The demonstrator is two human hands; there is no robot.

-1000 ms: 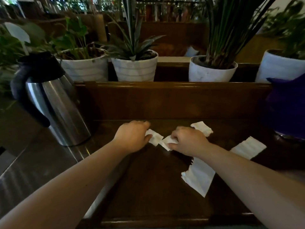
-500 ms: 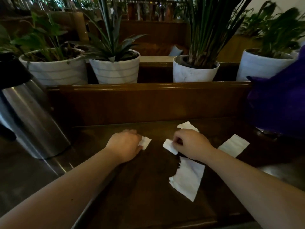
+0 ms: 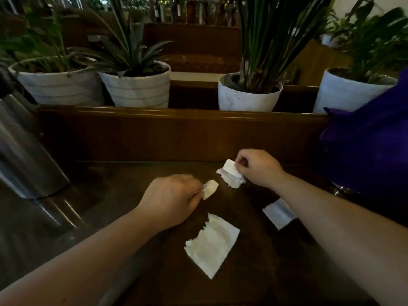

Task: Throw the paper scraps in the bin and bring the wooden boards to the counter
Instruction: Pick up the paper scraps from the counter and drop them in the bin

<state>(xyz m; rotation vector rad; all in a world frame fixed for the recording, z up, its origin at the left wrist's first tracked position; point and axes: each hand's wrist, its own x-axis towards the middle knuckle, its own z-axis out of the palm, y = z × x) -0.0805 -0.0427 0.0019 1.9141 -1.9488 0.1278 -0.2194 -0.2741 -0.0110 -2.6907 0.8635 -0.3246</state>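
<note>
White torn paper scraps lie on a dark wooden table (image 3: 154, 283). My left hand (image 3: 172, 199) pinches a small scrap (image 3: 209, 188) at its fingertips. Farther back, my right hand (image 3: 258, 167) grips a small piece held against a second torn scrap (image 3: 230, 176). A large torn scrap (image 3: 212, 244) lies flat near the table's middle. Another scrap (image 3: 277, 214) lies to its right, partly hidden under my right forearm. No bin or wooden boards are in view.
A steel thermos jug (image 3: 24, 155) stands at the left. A purple bag (image 3: 371, 138) sits at the right. A raised wooden ledge (image 3: 176, 115) runs behind the table, with several white plant pots (image 3: 136, 89) beyond it.
My right hand has moved back and to the right to the far scrap, still gripping its small piece. My left hand has kept its scrap and shifted slightly right.
</note>
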